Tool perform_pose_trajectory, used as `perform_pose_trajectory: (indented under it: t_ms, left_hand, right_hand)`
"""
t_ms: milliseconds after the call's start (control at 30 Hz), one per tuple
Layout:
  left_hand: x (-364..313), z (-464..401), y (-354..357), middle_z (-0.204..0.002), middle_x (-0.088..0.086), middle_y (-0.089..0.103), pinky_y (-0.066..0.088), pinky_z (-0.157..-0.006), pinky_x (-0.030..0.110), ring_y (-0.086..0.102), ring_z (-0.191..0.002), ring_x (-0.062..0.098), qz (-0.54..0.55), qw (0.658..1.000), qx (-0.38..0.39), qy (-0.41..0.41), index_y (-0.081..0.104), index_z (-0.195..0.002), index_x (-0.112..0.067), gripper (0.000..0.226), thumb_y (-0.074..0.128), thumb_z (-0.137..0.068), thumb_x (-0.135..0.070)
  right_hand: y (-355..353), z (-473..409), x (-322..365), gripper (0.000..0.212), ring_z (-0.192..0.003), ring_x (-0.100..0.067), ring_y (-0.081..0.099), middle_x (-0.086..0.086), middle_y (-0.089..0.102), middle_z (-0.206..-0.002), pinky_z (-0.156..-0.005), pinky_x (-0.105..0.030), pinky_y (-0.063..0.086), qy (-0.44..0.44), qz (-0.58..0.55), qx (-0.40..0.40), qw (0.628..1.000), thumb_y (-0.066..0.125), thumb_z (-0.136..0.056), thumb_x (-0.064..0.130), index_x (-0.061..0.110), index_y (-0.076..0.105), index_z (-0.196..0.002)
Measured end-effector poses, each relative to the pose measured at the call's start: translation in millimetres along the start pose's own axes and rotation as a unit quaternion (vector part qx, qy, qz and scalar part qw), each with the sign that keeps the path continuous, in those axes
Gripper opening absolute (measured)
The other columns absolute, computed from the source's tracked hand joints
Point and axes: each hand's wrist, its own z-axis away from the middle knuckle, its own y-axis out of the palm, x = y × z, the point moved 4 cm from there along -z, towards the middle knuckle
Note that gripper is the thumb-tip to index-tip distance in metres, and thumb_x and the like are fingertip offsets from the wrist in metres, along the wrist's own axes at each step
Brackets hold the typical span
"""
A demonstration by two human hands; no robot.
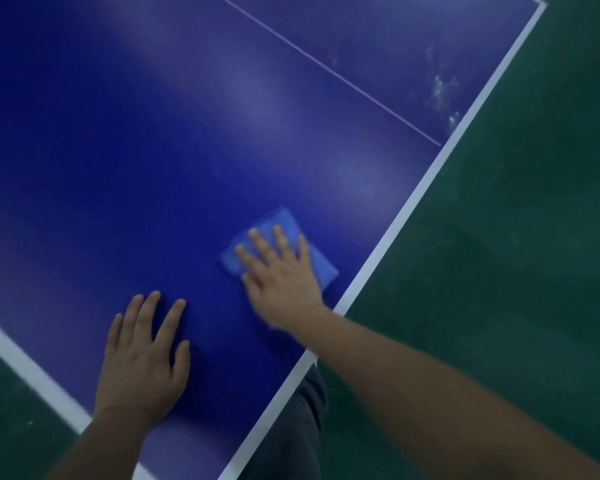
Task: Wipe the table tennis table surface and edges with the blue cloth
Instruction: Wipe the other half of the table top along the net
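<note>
Our right hand (280,271) lies flat on the blue cloth (281,221), fingers straight and slightly spread, pressing it down onto the table tennis table (118,150); we are not curling round the cloth, only pushing on it with the palm and fingers. Its outline is a little blurred. Our left hand (144,355) rests palm down on the bare blue surface to the left of the right hand and nearer to us, fingers straight and apart, holding nothing.

We see the cloth folded into a rough square, lighter blue than the tabletop, lying near the table's right edge, just inside the white border line (426,188). Part of it is hidden under our right hand.

Moving outward, a thin white centre line (326,69) crosses the far part of the table and meets the right border. Beyond that line, close to the right edge, we make out pale whitish smudges (440,86) on the surface. Another white border (21,362) runs along the near left edge. Green floor (516,237) surrounds the table, and a dark grey trouser leg (298,427) shows below the near corner.
</note>
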Motion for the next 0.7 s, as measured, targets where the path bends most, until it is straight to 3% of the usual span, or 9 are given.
perform_pose_trajectory:
  t_ms: [100,200,267,300,433,533,600,700]
  left_hand:
    - [-36.5,-29.1,-2.3,-0.14,0.024,0.048,0.025,-0.114,0.063,0.04,-0.133,0.046,0.017,0.996,-0.041,-0.078,0.059,-0.131,0.0,0.061,0.035,-0.09,-0.039]
    - [-101.2,-85.3,2.2,-0.143,0.023,0.048,0.021,-0.118,0.061,0.042,-0.134,0.043,0.066,0.993,-0.064,-0.081,0.054,-0.136,0.001,0.06,0.036,-0.092,-0.036]
    - [-143.1,-130.5,7.8,-0.15,0.02,0.044,0.015,-0.121,0.057,0.037,-0.141,0.039,0.099,0.991,-0.06,-0.069,0.051,-0.14,-0.001,0.061,0.035,-0.093,-0.037]
    - [-163.6,-153.3,10.8,-0.154,0.018,0.041,0.014,-0.122,0.055,0.034,-0.145,0.037,0.108,0.991,-0.054,-0.056,0.049,-0.143,-0.003,0.062,0.034,-0.095,-0.038]
    - [-237.3,-224.8,25.3,-0.161,0.012,0.034,0.009,-0.125,0.049,0.024,-0.152,0.029,0.116,0.993,-0.018,0.019,0.042,-0.15,-0.007,0.063,0.03,-0.098,-0.039]
    - [-263.0,-245.2,39.0,-0.162,0.012,0.032,0.008,-0.124,0.05,0.02,-0.153,0.029,0.098,0.995,0.001,0.03,0.04,-0.152,-0.006,0.063,0.028,-0.1,-0.039]
    - [-265.2,-246.6,45.0,-0.162,0.014,0.031,0.006,-0.124,0.052,0.018,-0.154,0.03,0.069,0.997,0.006,0.027,0.037,-0.153,-0.006,0.064,0.027,-0.1,-0.04]
    - [-266.1,-246.9,46.7,-0.161,0.017,0.032,0.006,-0.124,0.053,0.02,-0.153,0.032,0.053,0.998,0.005,0.035,0.039,-0.152,-0.004,0.064,0.029,-0.1,-0.039]
  right_hand:
    - [-4.3,-12.6,-8.4,0.051,-0.155,-0.024,-0.002,0.008,0.015,-0.167,-0.122,-0.055,-0.01,-0.091,-0.017,0.024,0.995,0.026,-0.105,0.048,0.038,0.03,-0.155]
    - [-16.2,-43.7,-64.4,0.051,-0.154,-0.027,0.014,0.006,0.028,-0.164,-0.122,-0.058,0.004,-0.105,-0.009,0.009,0.994,0.028,-0.103,0.049,0.036,0.04,-0.151]
    - [-33.1,-73.8,-133.1,0.054,-0.149,-0.031,0.028,0.003,0.038,-0.159,-0.118,-0.063,0.02,-0.034,0.001,-0.026,0.999,0.028,-0.099,0.049,0.034,0.048,-0.148]
    - [-44.8,-87.9,-174.0,0.057,-0.15,-0.031,0.028,0.003,0.037,-0.16,-0.118,-0.063,0.02,0.011,0.008,-0.026,1.0,0.025,-0.098,0.051,0.035,0.046,-0.148]
    - [-80.2,-120.1,-310.9,0.057,-0.155,-0.02,-0.008,0.011,0.0,-0.169,-0.124,-0.053,-0.004,0.171,0.014,0.026,0.985,0.011,-0.103,0.055,0.041,0.011,-0.159]
    - [-80.6,-128.6,-315.1,0.057,-0.155,-0.026,-0.001,0.004,0.006,-0.169,-0.123,-0.058,-0.001,0.209,0.034,-0.027,0.977,0.016,-0.104,0.049,0.034,0.017,-0.159]
    - [-71.4,-119.6,-279.9,0.059,-0.153,-0.035,0.013,-0.004,0.022,-0.165,-0.12,-0.065,0.012,0.076,0.041,-0.054,0.995,0.022,-0.102,0.045,0.024,0.033,-0.156]
    - [-60.6,-90.3,-260.2,0.056,-0.155,-0.029,0.007,-0.003,0.019,-0.166,-0.124,-0.054,0.004,-0.227,0.064,0.037,0.971,0.025,-0.106,0.045,0.024,0.022,-0.158]
